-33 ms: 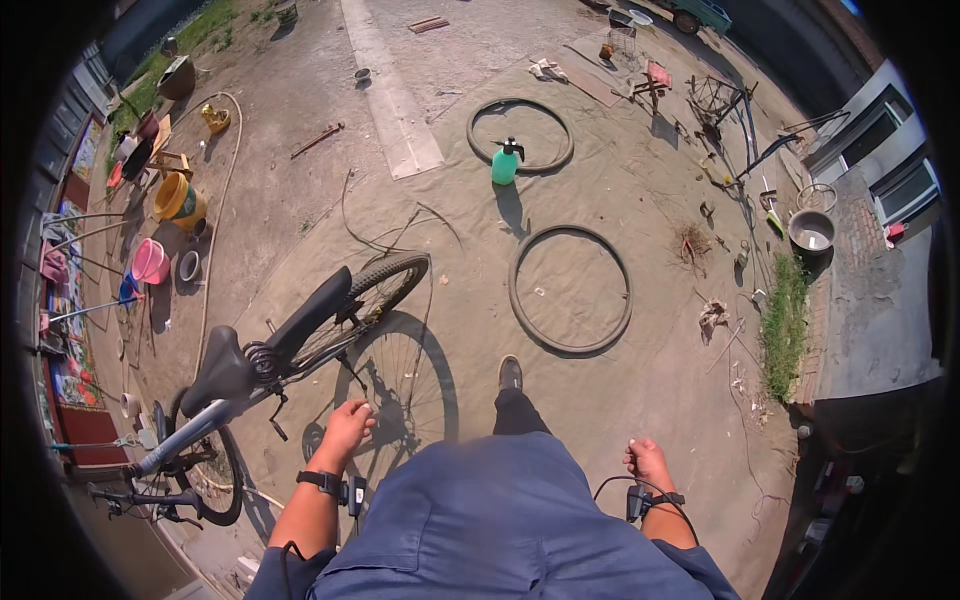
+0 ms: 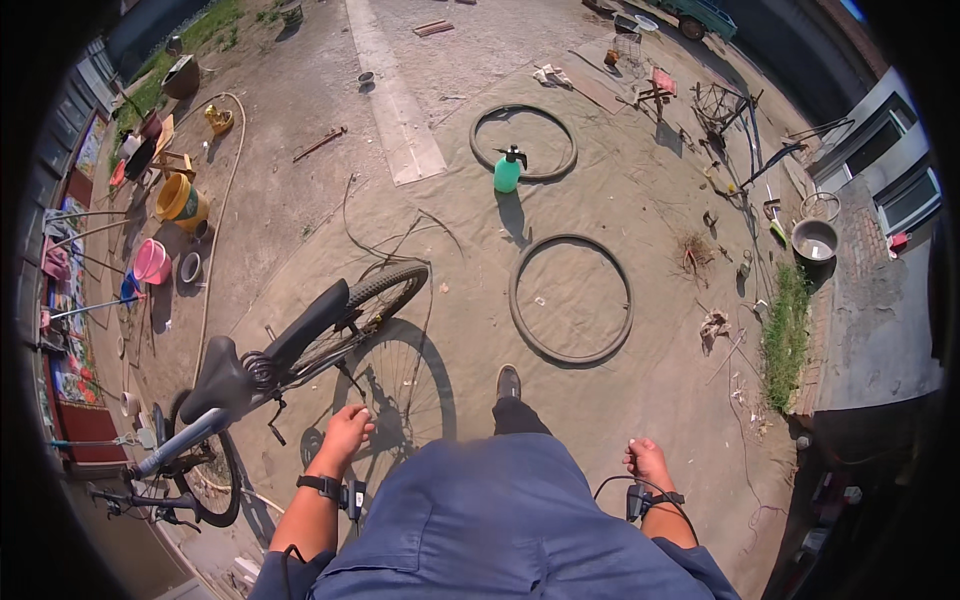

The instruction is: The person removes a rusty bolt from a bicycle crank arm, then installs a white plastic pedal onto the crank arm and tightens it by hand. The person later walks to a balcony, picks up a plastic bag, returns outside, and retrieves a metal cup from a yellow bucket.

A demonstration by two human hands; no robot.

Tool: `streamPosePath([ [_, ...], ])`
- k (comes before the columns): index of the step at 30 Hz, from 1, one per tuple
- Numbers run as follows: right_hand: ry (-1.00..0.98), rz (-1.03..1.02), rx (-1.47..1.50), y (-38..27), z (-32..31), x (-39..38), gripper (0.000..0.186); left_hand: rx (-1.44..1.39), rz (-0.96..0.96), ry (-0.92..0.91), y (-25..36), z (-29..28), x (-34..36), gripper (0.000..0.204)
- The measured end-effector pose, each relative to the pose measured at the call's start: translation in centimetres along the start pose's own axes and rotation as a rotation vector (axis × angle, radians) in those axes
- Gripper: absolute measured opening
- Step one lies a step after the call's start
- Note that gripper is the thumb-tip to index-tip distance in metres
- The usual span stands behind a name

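My left hand [image 2: 347, 438] hangs in front of me with its fingers curled in and holds nothing I can see. Nearest to it is a bicycle [image 2: 185, 440] at the left, with a dark saddle [image 2: 222, 385] and a knobbly-tyred wheel [image 2: 408, 281]. My right hand [image 2: 648, 460] is loosely closed at my right side, seemingly around nothing. Ahead, a bicycle tyre [image 2: 572, 360] lies flat on the ground sheet. Beyond it lies a second tyre [image 2: 550, 177], with a green pump sprayer [image 2: 507, 175] upright at its near edge. One of my shoes [image 2: 508, 382] points toward the nearer tyre.
At the left are a yellow bucket [image 2: 180, 203], a pink bucket [image 2: 152, 262] and a hose [image 2: 236, 160]. A dark thin strip [image 2: 352, 225] curls on the sheet near the wheel. A grey basin [image 2: 814, 240] stands by the right wall, with weeds [image 2: 787, 330] alongside.
The ground and the things on it sit slightly lower in the view. My hands keep nearly the same pose, the left one a touch lower.
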State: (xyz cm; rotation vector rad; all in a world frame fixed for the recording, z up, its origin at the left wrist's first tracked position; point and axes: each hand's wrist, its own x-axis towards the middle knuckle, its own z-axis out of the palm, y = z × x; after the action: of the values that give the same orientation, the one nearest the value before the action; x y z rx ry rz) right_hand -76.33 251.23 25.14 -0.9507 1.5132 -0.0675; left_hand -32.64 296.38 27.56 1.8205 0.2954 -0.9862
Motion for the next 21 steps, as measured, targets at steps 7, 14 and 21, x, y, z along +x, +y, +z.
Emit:
streamPosePath([
  [7,-0.201,-0.144,-0.237,-28.4,10.6,11.6,0.021,-0.194,-0.167,-0.054,11.5,6.9,3.9,0.033],
  [14,-0.343,-0.185,-0.371,-45.2,26.6,20.8,0.014,0.085,0.006,-0.17,20.9,9.1,17.6,0.041],
  [21,-0.415,-0.18,-0.489,-59.0,39.9,25.9,0.011,-0.162,-0.013,-0.075,34.3,6.6,25.5,0.045],
])
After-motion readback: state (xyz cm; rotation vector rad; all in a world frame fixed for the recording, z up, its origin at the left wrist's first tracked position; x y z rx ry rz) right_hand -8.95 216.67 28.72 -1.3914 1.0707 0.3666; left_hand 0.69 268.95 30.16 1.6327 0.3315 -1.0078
